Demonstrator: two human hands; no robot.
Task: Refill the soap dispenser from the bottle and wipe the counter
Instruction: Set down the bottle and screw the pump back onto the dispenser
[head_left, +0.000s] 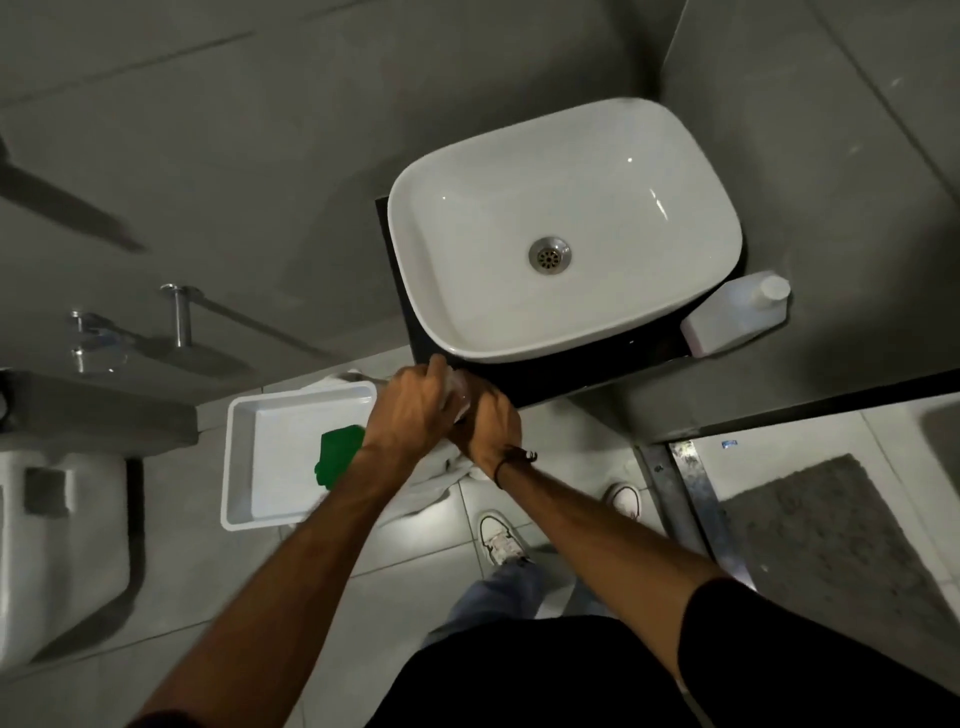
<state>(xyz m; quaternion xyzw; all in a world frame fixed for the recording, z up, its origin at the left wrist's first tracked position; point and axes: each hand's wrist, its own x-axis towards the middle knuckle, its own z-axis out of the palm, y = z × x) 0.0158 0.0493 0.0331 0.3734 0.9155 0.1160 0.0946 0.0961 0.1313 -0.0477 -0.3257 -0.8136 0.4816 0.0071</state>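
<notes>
Both my hands meet in front of the black counter's (571, 371) near-left corner. My left hand (410, 410) and my right hand (488, 423) are closed together around a small pale, partly clear object (457, 397), most of it hidden by the fingers; I cannot tell whether it is the soap dispenser. A white refill bottle (732, 319) with a white cap stands on the counter at the right of the white basin (566, 228). Below my hands a white tray (244, 467) holds a green cloth (337, 454), and a grey-white cloth (447, 473) hangs under my wrists.
A white toilet (57, 551) stands at the left. Chrome wall fittings (179, 314) stick out at mid-left. A grey mat (831, 545) lies on the tiled floor at the right, beyond a metal door rail (696, 499). My shoes (498, 535) are below the counter.
</notes>
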